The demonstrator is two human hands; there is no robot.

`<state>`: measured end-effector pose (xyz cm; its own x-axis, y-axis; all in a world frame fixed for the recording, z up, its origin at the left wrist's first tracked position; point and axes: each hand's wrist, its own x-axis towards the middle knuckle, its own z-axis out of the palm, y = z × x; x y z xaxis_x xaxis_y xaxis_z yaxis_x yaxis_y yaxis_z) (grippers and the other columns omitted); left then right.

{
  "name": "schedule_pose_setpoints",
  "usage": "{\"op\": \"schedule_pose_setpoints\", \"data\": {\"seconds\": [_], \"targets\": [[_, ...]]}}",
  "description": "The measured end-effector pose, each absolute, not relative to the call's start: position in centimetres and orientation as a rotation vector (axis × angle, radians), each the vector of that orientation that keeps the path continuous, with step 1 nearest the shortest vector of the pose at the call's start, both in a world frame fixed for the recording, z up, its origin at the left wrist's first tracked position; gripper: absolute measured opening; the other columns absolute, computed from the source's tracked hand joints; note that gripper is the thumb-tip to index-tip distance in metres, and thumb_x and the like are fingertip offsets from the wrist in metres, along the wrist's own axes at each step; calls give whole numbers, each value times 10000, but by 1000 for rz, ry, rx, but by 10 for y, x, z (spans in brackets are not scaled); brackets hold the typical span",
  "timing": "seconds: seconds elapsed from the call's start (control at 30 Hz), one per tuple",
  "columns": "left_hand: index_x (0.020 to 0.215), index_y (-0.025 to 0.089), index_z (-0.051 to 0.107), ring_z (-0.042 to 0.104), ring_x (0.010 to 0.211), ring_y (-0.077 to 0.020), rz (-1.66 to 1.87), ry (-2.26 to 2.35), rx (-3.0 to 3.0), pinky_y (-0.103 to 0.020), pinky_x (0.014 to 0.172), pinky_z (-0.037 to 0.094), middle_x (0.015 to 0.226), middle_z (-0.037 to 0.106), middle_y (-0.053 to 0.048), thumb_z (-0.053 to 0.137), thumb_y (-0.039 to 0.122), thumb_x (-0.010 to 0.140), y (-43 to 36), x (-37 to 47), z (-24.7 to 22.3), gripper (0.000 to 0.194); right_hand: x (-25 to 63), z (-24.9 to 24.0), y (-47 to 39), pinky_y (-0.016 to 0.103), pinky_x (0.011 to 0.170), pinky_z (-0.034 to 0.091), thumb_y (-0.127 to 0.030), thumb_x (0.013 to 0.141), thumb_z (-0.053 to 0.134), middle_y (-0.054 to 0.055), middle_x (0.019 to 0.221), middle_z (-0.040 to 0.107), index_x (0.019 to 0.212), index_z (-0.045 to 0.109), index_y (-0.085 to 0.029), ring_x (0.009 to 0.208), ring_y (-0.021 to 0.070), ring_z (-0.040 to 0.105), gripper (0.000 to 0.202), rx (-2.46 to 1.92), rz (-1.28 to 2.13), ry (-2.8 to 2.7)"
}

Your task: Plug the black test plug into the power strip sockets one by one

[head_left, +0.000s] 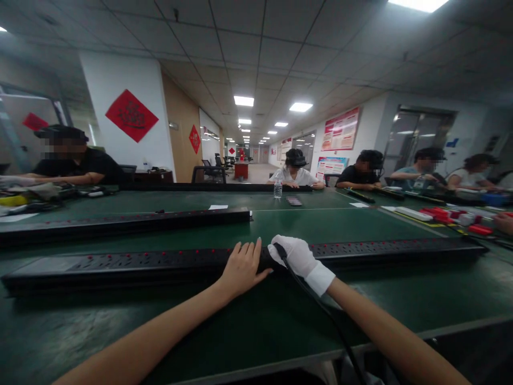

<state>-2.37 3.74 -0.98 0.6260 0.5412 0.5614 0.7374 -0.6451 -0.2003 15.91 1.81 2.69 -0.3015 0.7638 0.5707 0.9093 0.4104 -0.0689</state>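
Observation:
A long black power strip point(160, 266) with small red dots along its top lies across the green table in front of me. My left hand point(243, 267), bare, rests on the strip near its middle with fingers stretched out and the thumb apart. Just to its right, my right hand point(294, 256) wears a white glove and is closed around a black tool point(281, 251) held at the strip. A black cable point(320, 302) runs from this tool down past my right forearm. The tool's tip is hidden.
Behind lies another black strip point(192, 218). A water bottle point(277, 187) stands near the far edge, by a small patterned object point(294, 201). Red and white parts point(441, 215) lie at the right, gloves and cables point(36, 195) at the left. Several people sit around the table.

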Motion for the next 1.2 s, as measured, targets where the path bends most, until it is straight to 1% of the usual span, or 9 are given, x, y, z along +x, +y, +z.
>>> {"op": "schedule_pose_setpoints", "data": {"seconds": [0.23,0.43,0.6,0.87,1.03,1.2], "targets": [[1294,21,354,515,1054,-297,-704,-926,-2454,-408,869,407,1133,549,-213,337,545,837,45,-26,-16,696,159,26,16,209,627,368,-383,859,428,23,749,640,859,587,-213,694,125,580,233,-1439,-450,-2149],[1265,55,395,515,1058,-291,-733,-925,-2473,-412,873,412,1149,548,-196,386,531,821,43,-26,-15,650,160,23,18,208,625,369,-389,874,397,30,753,638,879,580,-210,698,128,584,256,-1446,-453,-2156],[1271,51,382,521,1050,-288,-724,-967,-2447,-414,875,411,1138,553,-194,366,535,828,41,-24,-14,657,162,21,19,207,640,371,-387,868,420,30,760,641,878,582,-207,710,127,582,242,-1410,-437,-2140],[1275,65,381,505,1068,-289,-698,-995,-2458,-412,882,397,1151,547,-188,369,544,821,41,-24,-15,660,160,21,17,211,618,357,-420,872,397,24,757,636,881,573,-215,693,129,570,270,-1462,-462,-2139],[1282,57,364,496,1081,-281,-665,-1010,-2471,-402,901,377,1179,531,-185,369,541,824,41,-23,-14,667,160,18,19,207,610,358,-467,850,429,23,762,629,845,570,-211,685,125,570,292,-1452,-442,-2112],[1279,71,379,511,1060,-278,-571,-956,-2511,-395,877,380,1187,529,-182,338,562,833,43,-28,-5,665,160,17,19,201,612,367,-442,854,430,18,764,636,833,575,-216,679,118,577,270,-1466,-394,-2076]]}}
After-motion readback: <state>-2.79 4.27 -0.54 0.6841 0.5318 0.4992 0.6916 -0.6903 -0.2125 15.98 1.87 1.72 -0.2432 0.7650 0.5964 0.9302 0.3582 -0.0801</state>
